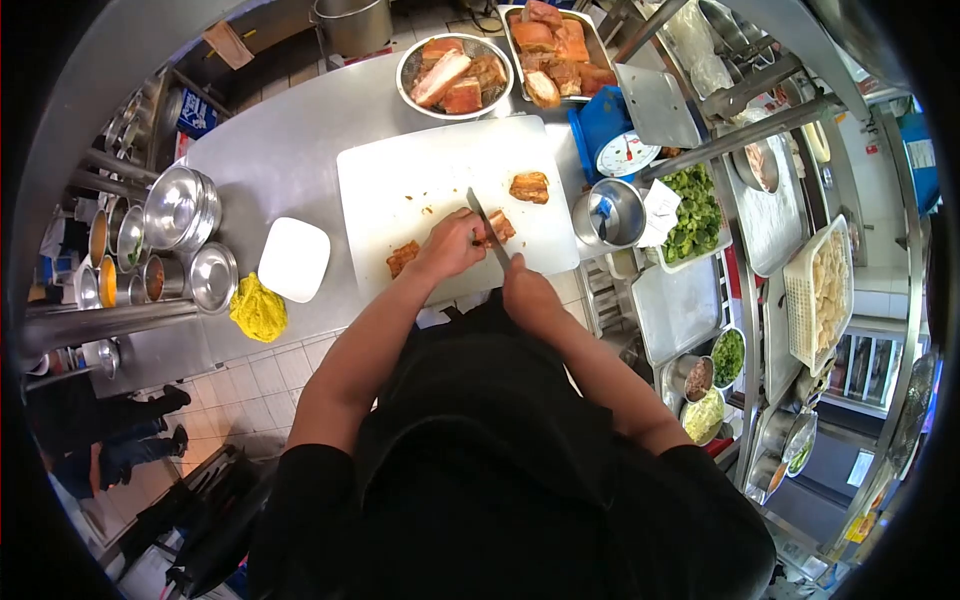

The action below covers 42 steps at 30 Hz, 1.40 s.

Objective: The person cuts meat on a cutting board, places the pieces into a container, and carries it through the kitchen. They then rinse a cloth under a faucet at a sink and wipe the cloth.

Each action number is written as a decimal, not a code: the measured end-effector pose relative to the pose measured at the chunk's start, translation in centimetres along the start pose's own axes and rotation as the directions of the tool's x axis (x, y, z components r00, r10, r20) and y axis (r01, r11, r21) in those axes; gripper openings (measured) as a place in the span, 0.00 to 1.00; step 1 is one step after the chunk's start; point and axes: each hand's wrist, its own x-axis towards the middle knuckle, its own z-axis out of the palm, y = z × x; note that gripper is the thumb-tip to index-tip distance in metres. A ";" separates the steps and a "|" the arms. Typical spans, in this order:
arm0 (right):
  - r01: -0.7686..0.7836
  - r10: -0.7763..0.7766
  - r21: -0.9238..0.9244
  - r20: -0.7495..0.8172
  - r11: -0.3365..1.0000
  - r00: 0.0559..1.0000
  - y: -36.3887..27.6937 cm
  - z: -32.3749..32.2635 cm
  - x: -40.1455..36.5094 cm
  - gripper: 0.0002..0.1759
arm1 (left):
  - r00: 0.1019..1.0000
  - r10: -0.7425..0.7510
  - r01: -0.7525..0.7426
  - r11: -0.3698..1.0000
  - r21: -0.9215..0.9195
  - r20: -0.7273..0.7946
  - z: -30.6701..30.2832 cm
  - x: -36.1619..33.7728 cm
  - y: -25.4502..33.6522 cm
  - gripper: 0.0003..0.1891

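Note:
On the white cutting board (400,190), my right hand (530,297) grips the handle of a kitchen knife (486,222). Its blade points away from me and lies against a piece of cooked meat (501,229). My left hand (452,246) is closed, fingers curled, at the left side of that piece and pressing on it. Another browned piece of meat (529,187) lies further up on the right of the board. More cut meat (402,258) rests left of my left wrist. Small crumbs are scattered over the board.
Behind the board stand a colander of meat (455,112) and a tray of meat (560,20). A scale (627,153) and a metal pot (610,213) flank it right. A white square plate (294,260), yellow cloth (258,307) and steel bowls (178,208) lie left. Another person's legs (130,450) show lower left.

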 end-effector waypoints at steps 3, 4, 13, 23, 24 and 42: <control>0.045 -0.040 0.050 -0.096 0.998 0.995 -0.7 0.1 2.3 0.14 | 1.000 -0.008 0.008 1.000 -0.013 0.020 0.0 -0.1 -0.3 0.15; 0.052 -0.044 0.070 -0.111 0.996 0.993 -1.1 -0.1 2.2 0.14 | 1.000 -0.011 0.011 1.000 -0.012 0.023 0.2 -0.5 -0.3 0.15; -0.122 0.146 0.117 -0.224 0.986 0.964 1.9 -6.3 -3.6 0.19 | 0.859 -0.036 0.083 0.994 0.069 -0.510 -7.9 -7.0 4.7 0.24; -0.088 0.146 0.195 -0.302 0.977 0.942 3.5 -6.2 -7.3 0.13 | 0.187 -0.709 0.756 0.546 -0.362 -0.680 -16.9 -32.8 -14.9 0.19; -0.011 0.058 0.150 -0.315 0.989 0.947 4.5 -5.5 -6.7 0.13 | 0.204 -0.715 0.748 0.555 -0.364 -0.669 -16.7 -33.3 -16.2 0.19; 0.041 -0.048 -0.071 -0.100 0.997 0.994 -0.5 -6.1 2.0 0.13 | 0.884 0.064 0.003 0.990 0.142 -0.463 -2.5 -4.7 5.7 0.27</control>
